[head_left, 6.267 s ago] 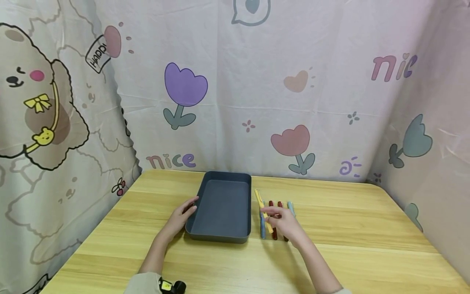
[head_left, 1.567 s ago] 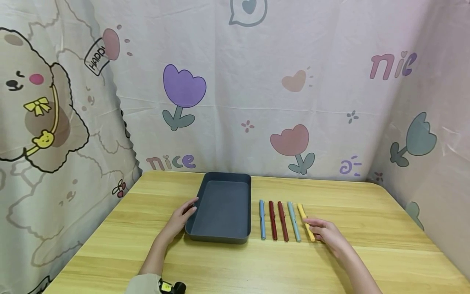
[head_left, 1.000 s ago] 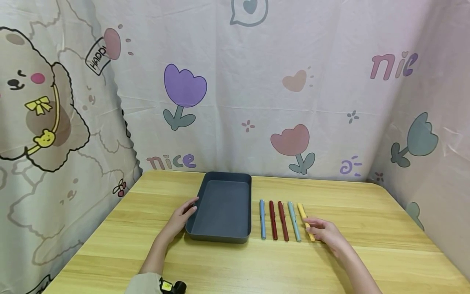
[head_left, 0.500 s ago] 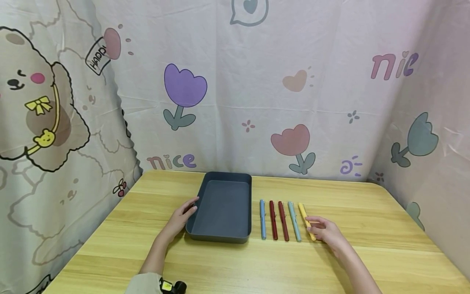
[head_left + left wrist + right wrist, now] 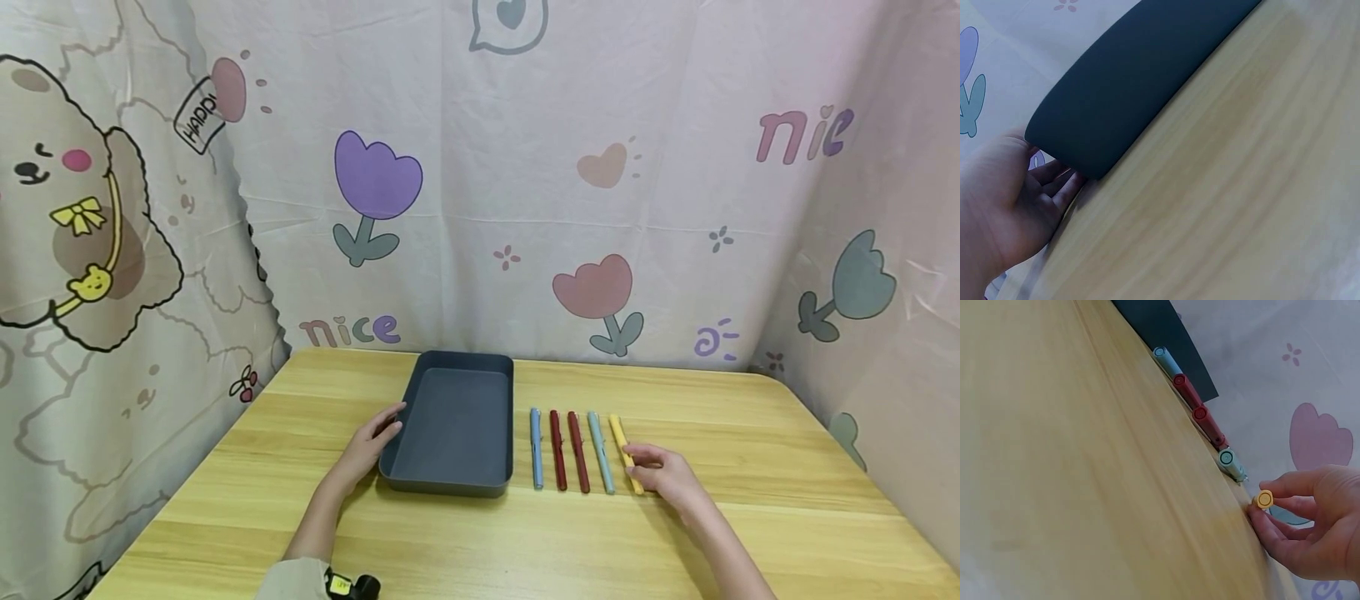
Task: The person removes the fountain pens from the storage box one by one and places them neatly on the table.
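My right hand (image 5: 663, 473) pinches a yellow pen (image 5: 619, 433) at the right end of a row; its thumb and fingers sit on either side of the barrel in the right wrist view, where the yellow pen (image 5: 1264, 499) shows end-on. To its left lie a light teal pen (image 5: 601, 452), two dark red pens, one (image 5: 578, 452) beside the other (image 5: 558, 450), and a blue pen (image 5: 536, 448). My left hand (image 5: 365, 448) rests with relaxed fingers against the left side of a dark grey rectangular tray (image 5: 450, 485); the tray holds nothing.
The wooden table (image 5: 480, 550) carries everything. A patterned curtain (image 5: 465, 283) hangs behind the table's far edge and along both sides. A small black device (image 5: 354, 585) with a yellow label is at the left sleeve.
Since the oldest frame, my right hand has carried the yellow pen from above the other pens to the row's right end. Over the last second it barely shifts. The left hand and tray stay put.
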A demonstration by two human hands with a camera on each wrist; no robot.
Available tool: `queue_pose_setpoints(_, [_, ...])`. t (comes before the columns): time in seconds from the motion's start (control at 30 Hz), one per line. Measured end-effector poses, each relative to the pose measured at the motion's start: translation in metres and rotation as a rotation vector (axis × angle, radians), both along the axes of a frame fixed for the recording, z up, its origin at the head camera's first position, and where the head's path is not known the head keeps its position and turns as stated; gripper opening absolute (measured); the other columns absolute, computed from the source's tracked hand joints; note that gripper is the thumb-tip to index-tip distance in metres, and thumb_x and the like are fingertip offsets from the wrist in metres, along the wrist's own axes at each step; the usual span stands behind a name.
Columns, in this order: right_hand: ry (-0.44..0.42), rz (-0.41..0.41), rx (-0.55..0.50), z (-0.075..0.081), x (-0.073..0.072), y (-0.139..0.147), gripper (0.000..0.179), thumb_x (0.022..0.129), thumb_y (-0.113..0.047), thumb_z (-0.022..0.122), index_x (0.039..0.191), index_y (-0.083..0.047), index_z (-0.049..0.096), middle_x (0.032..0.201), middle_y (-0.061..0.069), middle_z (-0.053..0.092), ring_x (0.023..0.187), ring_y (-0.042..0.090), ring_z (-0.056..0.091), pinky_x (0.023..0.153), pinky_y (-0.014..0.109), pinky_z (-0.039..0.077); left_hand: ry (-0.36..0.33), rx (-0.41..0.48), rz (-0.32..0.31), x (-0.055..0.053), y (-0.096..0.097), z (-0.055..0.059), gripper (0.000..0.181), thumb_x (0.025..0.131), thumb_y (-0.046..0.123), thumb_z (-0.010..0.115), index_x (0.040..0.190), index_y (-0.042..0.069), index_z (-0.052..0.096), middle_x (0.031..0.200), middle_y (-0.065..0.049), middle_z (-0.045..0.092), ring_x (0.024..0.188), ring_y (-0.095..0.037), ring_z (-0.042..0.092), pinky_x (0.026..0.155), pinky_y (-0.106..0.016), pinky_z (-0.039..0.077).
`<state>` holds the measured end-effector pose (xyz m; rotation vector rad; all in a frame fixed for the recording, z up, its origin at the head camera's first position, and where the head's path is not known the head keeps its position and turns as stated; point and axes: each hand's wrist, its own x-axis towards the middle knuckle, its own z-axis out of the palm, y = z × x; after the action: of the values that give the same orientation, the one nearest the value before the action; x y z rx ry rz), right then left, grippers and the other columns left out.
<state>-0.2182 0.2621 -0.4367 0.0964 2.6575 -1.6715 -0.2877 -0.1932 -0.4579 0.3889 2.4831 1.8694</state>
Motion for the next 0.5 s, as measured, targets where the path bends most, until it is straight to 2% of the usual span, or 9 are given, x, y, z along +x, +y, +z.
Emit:
queue_pose_setpoints(0.23, [0.012,-0.019,-0.014,-0.0003,-0.0012,-0.0025,0.039,0.082,0.000,0.062,0.120,0.008,0.055,0.107,0.017,0.059,0.085,0.018,0.055,0.065,0.027,0.049,-0.001,-0.007,-0.007,0.0005,-0.0002,0.0015,0.047,0.097,0.025,0.048,0.140,0.007,0.039,0.144,-0.019,0.029,0.131,-0.034,0.025,0.104,-0.048,0.023])
queue_pose_setpoints(0.5, [0.047,-0.022,0.027,-0.0001,-0.0012,-0.0051,0.039,0.081,0.001,0.064,0.118,0.010,0.055,0.103,0.018,0.060,0.086,0.020,0.057,0.064,0.028,0.050,-0.021,-0.002,-0.009,-0.0014,-0.0002,-0.0002,0.048,0.098,0.023,0.047,0.141,0.006,0.037,0.145,-0.019,0.027,0.132,-0.034,0.023,0.104,-0.047,0.022])
